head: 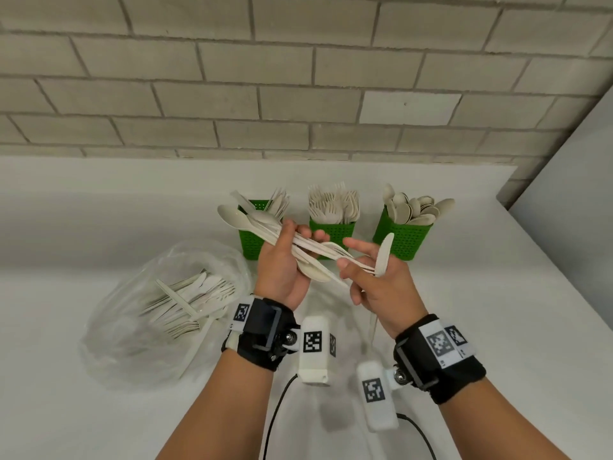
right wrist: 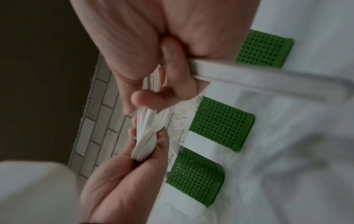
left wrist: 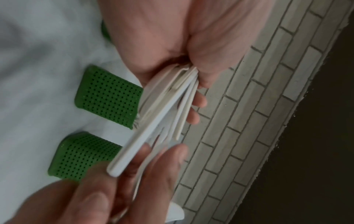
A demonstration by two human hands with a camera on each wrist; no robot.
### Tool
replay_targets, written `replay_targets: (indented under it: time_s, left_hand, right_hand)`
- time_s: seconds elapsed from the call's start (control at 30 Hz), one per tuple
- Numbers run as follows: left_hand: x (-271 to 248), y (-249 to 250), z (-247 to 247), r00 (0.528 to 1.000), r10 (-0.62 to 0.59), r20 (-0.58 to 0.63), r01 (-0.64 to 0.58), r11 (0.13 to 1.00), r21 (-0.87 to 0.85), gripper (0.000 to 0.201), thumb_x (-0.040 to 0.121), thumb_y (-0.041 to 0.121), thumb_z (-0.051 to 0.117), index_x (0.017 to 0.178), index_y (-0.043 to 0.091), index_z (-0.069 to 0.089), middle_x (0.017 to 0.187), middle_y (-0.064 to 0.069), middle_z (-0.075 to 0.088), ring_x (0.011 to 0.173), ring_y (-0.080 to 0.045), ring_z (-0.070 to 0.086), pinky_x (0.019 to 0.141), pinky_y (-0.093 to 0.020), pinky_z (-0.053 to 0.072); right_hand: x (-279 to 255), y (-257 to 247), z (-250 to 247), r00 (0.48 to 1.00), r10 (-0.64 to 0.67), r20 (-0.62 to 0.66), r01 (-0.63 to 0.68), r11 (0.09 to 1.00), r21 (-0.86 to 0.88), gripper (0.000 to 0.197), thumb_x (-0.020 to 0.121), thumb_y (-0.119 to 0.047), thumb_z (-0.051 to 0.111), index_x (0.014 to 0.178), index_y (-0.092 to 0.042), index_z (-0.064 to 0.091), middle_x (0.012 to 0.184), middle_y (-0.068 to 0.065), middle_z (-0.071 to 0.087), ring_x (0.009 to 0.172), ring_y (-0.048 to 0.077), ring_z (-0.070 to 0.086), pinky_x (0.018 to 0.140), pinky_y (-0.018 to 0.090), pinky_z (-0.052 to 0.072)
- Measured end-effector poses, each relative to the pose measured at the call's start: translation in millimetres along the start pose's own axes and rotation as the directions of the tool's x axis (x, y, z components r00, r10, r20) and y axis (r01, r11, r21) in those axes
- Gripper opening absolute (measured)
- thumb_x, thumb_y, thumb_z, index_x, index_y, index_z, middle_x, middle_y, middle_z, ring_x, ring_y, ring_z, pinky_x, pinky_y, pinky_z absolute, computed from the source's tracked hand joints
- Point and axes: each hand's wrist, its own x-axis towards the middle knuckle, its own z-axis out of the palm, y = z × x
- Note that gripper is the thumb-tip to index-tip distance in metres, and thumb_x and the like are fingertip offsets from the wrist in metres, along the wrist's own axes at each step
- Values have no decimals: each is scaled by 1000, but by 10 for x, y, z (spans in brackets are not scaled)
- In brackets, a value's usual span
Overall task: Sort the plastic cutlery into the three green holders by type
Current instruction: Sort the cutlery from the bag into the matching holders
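Observation:
Three green perforated holders stand in a row on the white counter: the left holder [head: 252, 242] has knives, the middle holder [head: 335, 231] forks, the right holder [head: 403, 239] spoons. In front of them, above the counter, my left hand [head: 300, 232] grips a mixed bundle of pale cutlery [head: 265, 224], spoon bowls pointing up and left. My right hand [head: 346, 254] pinches a fork end in that bundle between thumb and forefinger. It also keeps a knife [head: 384, 254] tucked upright in its other fingers; the knife's handle [right wrist: 277, 81] sticks out past them.
A clear plastic bag [head: 132, 327] with several more pieces of cutlery lies on the counter at the left. A brick wall runs behind the holders. A white panel [head: 570, 194] closes off the right side. Cables trail from the wrist cameras near the front edge.

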Motion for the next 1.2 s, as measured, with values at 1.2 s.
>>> replay_targets:
  time_s: [1.2]
  left_hand:
    - [256,-147,-387,930,-293,224,2,612,791,24,104,24,42,97,4,54,63,1,51,48,-10,40,46,-23,33]
  right_hand:
    - [451,-463,-467,990,-133,-37,106,903,-416,16,73,-9,82,87,-7,74,64,11,68,53,14,60,55,17,47]
